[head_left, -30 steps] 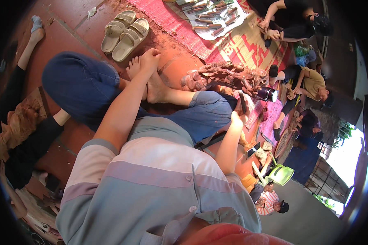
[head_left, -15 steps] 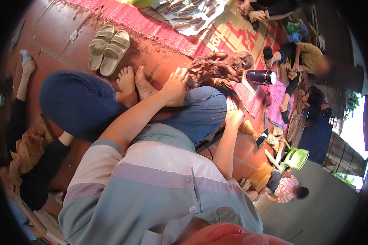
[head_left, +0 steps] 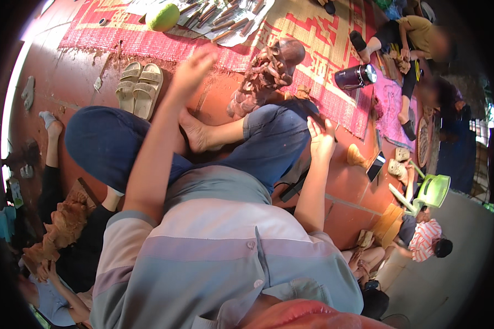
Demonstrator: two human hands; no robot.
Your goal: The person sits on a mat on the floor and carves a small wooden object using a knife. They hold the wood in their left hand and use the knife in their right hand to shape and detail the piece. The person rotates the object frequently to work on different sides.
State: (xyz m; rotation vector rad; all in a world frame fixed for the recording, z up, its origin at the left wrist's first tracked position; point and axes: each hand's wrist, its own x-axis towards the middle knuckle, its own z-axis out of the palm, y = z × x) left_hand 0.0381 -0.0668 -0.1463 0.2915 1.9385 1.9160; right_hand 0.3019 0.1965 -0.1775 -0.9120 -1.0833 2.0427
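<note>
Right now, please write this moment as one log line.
left hand raised, blurred | right hand beside right leg, grip unclear | brown carving beyond that leg | brown-handled tools on white sheet

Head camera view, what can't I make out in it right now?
In the head view:
Left hand: finger detail lost to blur.
Dark thing by the right hand: shape lost in shadow.
Hand tools: some cut off by the upper edge.
Sandals: lower ends partly behind the jeans.

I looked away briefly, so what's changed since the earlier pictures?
The left hand has moved forward-left, away from the reddish-brown carving; the carving appears turned, its far end now farther from the dark flask. The right hand stays by the right knee.
</note>
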